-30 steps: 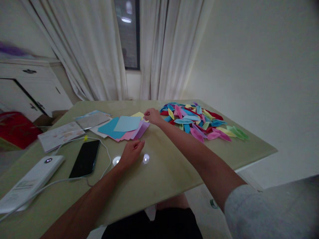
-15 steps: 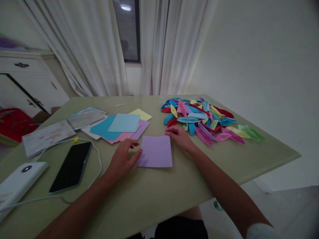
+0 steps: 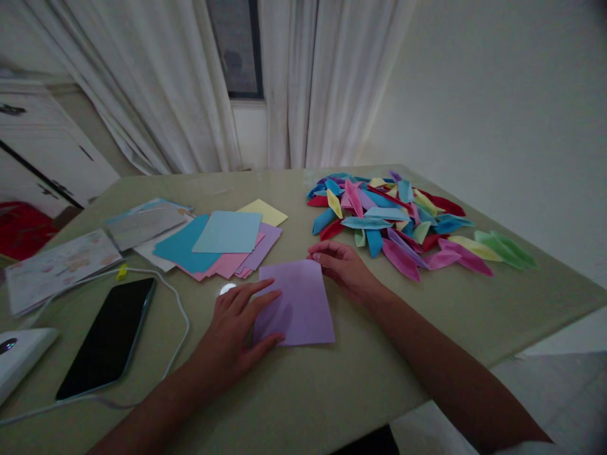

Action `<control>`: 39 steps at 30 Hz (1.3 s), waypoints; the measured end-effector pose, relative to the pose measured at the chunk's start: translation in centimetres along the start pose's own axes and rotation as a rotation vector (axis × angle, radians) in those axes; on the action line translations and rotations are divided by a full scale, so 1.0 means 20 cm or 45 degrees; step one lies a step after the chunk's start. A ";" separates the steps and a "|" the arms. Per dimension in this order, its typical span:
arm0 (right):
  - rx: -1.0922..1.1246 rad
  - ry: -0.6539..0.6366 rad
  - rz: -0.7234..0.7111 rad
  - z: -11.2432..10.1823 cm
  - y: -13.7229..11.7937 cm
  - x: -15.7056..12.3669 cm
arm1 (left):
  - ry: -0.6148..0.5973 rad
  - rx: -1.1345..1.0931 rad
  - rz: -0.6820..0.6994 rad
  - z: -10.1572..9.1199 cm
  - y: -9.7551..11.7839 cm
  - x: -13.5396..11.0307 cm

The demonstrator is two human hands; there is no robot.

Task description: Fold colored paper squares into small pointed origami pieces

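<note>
A square sheet of purple paper [image 3: 303, 309] lies on the table in front of me. My left hand [image 3: 241, 325] rests over its left side with fingers spread, thumb near the lower edge. At the sheet's upper right corner, my right hand [image 3: 344, 268] has thumb and fingertips pinched together on the paper. Just beyond the right hand is a heap of folded coloured paper pieces [image 3: 374, 215] in blue, pink, red, yellow, green and purple. Behind the left hand lies a spread of flat coloured sheets, with a light blue sheet [image 3: 227, 232] on top.
A black-screened phone [image 3: 109, 338] and a white cable [image 3: 183, 303] lie at the left, beside a white device [image 3: 23, 354]. Printed cards [image 3: 61, 268] and a clear plastic sleeve [image 3: 147, 224] are farther back. The table [image 3: 265, 404] ends at a wall on the right.
My left hand has moved from beside the sheet's left edge onto the paper, with its fingers spreading. The right hand stays at the upper right corner. The view has tilted down slightly.
</note>
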State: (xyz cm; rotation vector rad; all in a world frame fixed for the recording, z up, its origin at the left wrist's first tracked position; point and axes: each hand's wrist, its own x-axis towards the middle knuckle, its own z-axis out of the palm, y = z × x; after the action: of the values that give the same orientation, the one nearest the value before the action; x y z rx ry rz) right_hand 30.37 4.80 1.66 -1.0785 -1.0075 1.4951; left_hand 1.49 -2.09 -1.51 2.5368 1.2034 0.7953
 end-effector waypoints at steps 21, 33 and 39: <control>0.189 -0.309 0.161 0.04 -0.04 -0.07 | 0.284 -0.757 -0.654 -0.09 0.05 0.08; -0.068 -0.355 -0.125 0.01 -0.04 -0.08 | 0.222 -1.319 -0.898 -0.07 0.04 0.05; -0.050 -0.427 -0.138 -0.01 -0.04 -0.07 | 0.295 -1.410 -0.838 -0.05 0.03 0.07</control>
State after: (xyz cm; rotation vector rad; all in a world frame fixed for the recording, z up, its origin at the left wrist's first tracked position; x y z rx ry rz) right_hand 30.95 3.53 2.59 -0.7999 -1.3105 1.6039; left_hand 2.05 -1.52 0.12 1.1102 1.0834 1.1372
